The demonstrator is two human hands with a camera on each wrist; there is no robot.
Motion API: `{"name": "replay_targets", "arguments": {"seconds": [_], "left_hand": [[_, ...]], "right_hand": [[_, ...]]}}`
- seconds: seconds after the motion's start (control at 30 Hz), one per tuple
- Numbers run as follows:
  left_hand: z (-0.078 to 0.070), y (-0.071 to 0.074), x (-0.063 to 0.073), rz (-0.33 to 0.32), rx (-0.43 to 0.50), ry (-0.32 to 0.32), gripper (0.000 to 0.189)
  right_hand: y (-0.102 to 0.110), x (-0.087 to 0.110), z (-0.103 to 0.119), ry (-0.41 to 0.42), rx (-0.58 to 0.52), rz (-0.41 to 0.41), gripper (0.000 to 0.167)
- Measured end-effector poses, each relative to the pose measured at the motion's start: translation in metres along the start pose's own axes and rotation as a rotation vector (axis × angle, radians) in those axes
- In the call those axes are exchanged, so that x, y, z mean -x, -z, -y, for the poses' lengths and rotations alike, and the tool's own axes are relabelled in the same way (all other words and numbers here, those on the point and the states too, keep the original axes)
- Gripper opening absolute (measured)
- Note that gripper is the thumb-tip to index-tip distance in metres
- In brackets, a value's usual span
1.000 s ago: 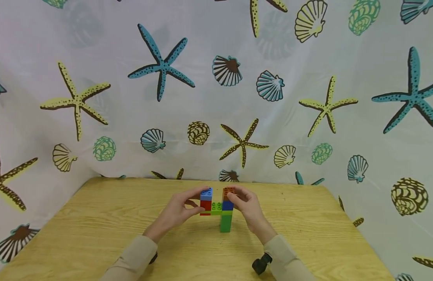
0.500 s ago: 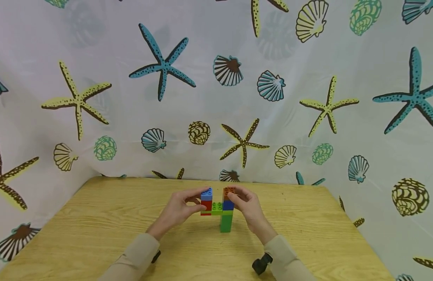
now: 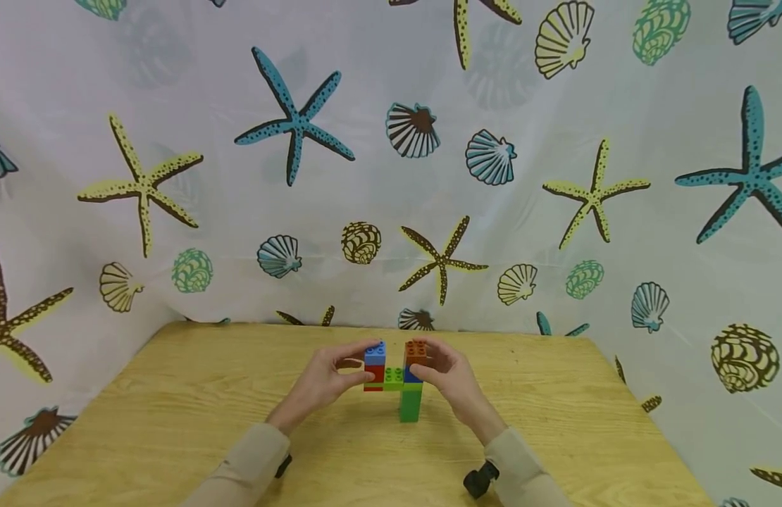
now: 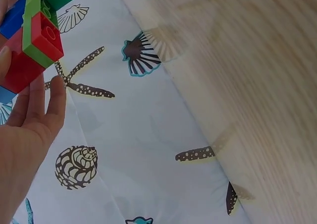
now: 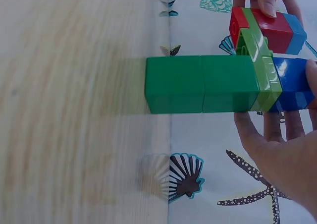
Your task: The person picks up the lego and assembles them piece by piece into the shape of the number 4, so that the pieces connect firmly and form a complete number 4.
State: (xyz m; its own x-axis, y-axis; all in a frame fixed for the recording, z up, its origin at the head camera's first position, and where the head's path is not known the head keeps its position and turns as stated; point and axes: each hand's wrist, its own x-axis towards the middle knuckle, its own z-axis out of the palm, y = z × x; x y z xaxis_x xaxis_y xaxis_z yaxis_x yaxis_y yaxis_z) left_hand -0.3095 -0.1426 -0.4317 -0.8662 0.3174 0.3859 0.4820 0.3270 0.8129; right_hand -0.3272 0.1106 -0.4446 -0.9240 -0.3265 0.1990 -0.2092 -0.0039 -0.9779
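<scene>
A toy building-block structure (image 3: 394, 379) stands in the middle of the table. Two dark green blocks (image 5: 202, 84) form its single leg, with a lime green plate (image 5: 257, 50) across the top. My left hand (image 3: 321, 377) grips its left stack, thumb on the red block (image 4: 22, 68) and fingers behind, beneath a light blue block (image 3: 375, 352). Another red block (image 4: 49, 35) sits under the plate on that side. On the right stack, an orange-brown block (image 3: 416, 350) tops a blue block (image 5: 293, 83). My right hand (image 3: 454, 377) holds this stack, thumb across the blue block.
The wooden table (image 3: 194, 394) stretches out around both hands. Behind it and at the sides hangs a white cloth (image 3: 340, 183) printed with starfish and shells. A black wrist camera (image 3: 481, 480) sits below the right sleeve.
My right thumb has slid down from the orange-brown block to the blue one, the hand lowering slightly. My left hand keeps its hold, and the structure stays in place.
</scene>
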Motion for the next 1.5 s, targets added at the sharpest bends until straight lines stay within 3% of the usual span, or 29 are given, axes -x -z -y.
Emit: {"name": "replay_targets", "arguments": {"seconds": [0.1, 0.23, 0.43, 0.77, 0.9, 1.07, 1.2, 1.33, 1.5], "left_hand": [[0.002, 0.000, 0.002, 0.015, 0.038, 0.004, 0.052], [0.005, 0.001, 0.003, 0.007, 0.023, 0.006, 0.053], [0.010, 0.002, -0.001, -0.019, -0.031, 0.012, 0.055], [0.018, 0.002, -0.006, -0.026, -0.020, 0.109, 0.061], [0.021, 0.002, -0.008, 0.039, -0.041, 0.123, 0.071], [0.026, 0.001, -0.010, 0.120, 0.060, 0.210, 0.079], [0.031, 0.002, -0.010, 0.124, 0.124, 0.285, 0.077], [0.037, 0.001, -0.012, 0.116, 0.120, 0.327, 0.075], [0.046, 0.001, -0.014, 0.117, 0.116, 0.429, 0.075]], "right_hand": [[0.001, 0.003, -0.002, 0.016, 0.103, 0.072, 0.061], [0.000, 0.004, -0.003, 0.048, 0.179, 0.119, 0.073], [-0.003, 0.003, -0.002, 0.074, 0.200, 0.089, 0.073], [-0.001, -0.002, -0.006, 0.053, 0.183, 0.086, 0.071], [0.001, -0.004, -0.007, 0.012, 0.119, 0.095, 0.071], [0.003, -0.006, -0.008, -0.059, 0.069, 0.119, 0.071], [0.003, -0.009, -0.010, -0.124, 0.070, 0.123, 0.070], [0.004, -0.013, -0.015, -0.181, 0.069, 0.122, 0.070], [0.003, -0.017, -0.023, -0.248, 0.074, 0.138, 0.071]]}}
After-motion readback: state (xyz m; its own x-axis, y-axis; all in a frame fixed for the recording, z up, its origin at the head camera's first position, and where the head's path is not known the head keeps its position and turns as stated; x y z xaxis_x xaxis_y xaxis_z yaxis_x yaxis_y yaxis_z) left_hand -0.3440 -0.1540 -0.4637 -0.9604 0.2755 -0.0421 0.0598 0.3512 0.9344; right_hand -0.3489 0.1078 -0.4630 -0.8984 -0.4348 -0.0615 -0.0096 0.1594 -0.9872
